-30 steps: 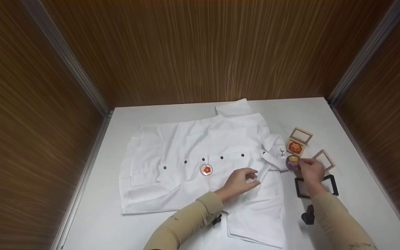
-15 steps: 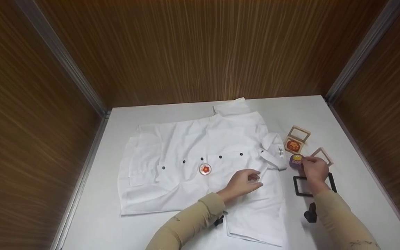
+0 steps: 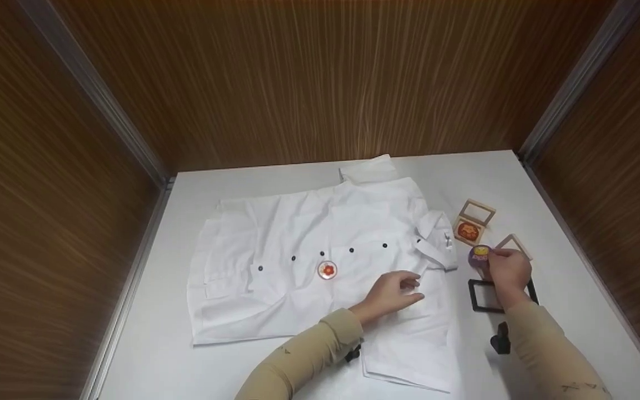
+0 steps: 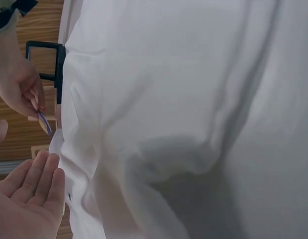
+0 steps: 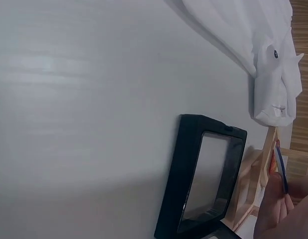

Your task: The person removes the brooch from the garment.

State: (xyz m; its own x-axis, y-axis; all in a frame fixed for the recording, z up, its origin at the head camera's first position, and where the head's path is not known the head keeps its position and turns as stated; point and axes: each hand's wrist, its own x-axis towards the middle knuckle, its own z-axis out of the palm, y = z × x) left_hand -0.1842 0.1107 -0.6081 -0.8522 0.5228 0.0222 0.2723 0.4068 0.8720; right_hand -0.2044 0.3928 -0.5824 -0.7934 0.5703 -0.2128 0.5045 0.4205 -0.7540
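Note:
My right hand (image 3: 510, 276) pinches a round purple badge (image 3: 479, 256) with a yellow figure at its edge, just right of the shirt's collar. The right wrist view shows the badge (image 5: 281, 167) edge-on between thumb and fingers. My left hand (image 3: 389, 294) hovers over the white shirt (image 3: 292, 222), fingers relaxed and holding nothing; in the left wrist view its palm and straight fingers (image 4: 37, 181) show. The buttoned shirt lies flat with its collar to the right. On its front, beside the dark buttons, sits a round badge with a red flower (image 3: 327, 270).
Right of the collar, an opened wooden box (image 3: 475, 213) holds a red round piece. A second light wooden frame (image 3: 520, 244) lies partly behind my right hand. A black frame (image 3: 481, 308) lies under the right wrist. Brown wood-grain panels (image 3: 320, 83) enclose the white table (image 3: 148, 311).
My right hand has moved slightly right with the purple badge, away from the collar, and the badge now looks more raised. The left hand has barely moved.

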